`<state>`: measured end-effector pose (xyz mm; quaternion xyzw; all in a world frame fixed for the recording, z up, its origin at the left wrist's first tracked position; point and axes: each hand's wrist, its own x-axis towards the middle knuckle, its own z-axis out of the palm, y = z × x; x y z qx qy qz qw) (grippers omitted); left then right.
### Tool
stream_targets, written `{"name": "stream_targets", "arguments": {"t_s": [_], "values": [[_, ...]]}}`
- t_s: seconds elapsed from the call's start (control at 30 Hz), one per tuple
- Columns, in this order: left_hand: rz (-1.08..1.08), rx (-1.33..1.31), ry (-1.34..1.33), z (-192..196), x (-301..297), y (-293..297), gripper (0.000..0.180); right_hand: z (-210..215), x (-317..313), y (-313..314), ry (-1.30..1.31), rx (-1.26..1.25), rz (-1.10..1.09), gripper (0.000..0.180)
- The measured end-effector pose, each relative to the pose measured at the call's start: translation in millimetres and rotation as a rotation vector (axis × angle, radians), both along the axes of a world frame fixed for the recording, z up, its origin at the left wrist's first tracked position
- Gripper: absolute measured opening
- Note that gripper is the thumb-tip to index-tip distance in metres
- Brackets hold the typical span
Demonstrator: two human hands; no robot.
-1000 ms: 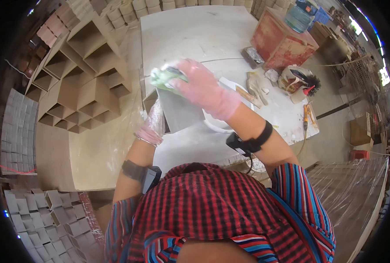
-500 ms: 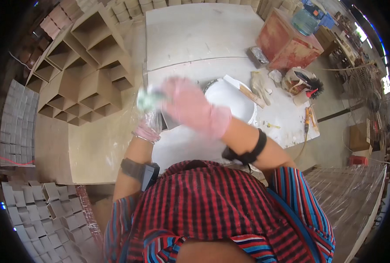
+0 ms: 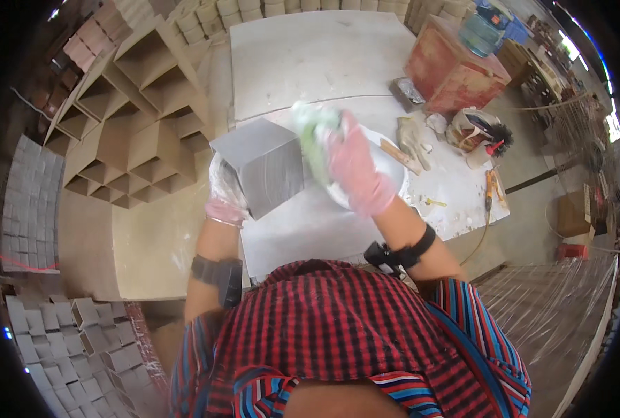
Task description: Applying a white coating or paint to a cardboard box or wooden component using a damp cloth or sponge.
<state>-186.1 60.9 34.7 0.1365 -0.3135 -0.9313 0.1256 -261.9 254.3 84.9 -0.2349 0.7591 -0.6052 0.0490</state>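
My left hand [image 3: 224, 189], in a whitish-pink glove, grips a grey cardboard box [image 3: 273, 174] from its left side. The box is tilted, with its fingers' side partly hidden. In my right hand [image 3: 358, 171], gloved in pink, is a bunched green and white cloth [image 3: 315, 136], smeared by motion. That hand is above a round tub [image 3: 395, 167] of white paste, just right of the box and apart from it. A wooden-handled scraper [image 3: 399, 155] lies across the tub's right rim.
Stacked open brown boxes [image 3: 160, 150] stand at left. Beyond the tub lie a pale glove [image 3: 413, 143], a metal tin [image 3: 407, 94] and a bucket [image 3: 467, 129] with a black brush. An orange-handled tool [image 3: 490, 188] with a cord is at the table's right edge. Grey boxes [image 3: 31, 202] are piled far left.
My right hand has swung right with the cloth, away from my left hand to above the tub. The grey box, mostly hidden before, now shows in my left hand.
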Motion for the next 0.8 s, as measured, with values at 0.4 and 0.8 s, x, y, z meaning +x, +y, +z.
{"name": "stream_targets", "arguments": {"t_s": [0.4, 0.8], "values": [[-0.123, -0.094, -0.018, 7, 6, 29, 0.035, -13, -28, -3, -0.382, -0.541, 0.097, 0.033], [0.002, -0.267, 0.044, 3, -1, 41, 0.043, 34, -2, -26, 0.751, -0.036, 0.087, 0.032]]}}
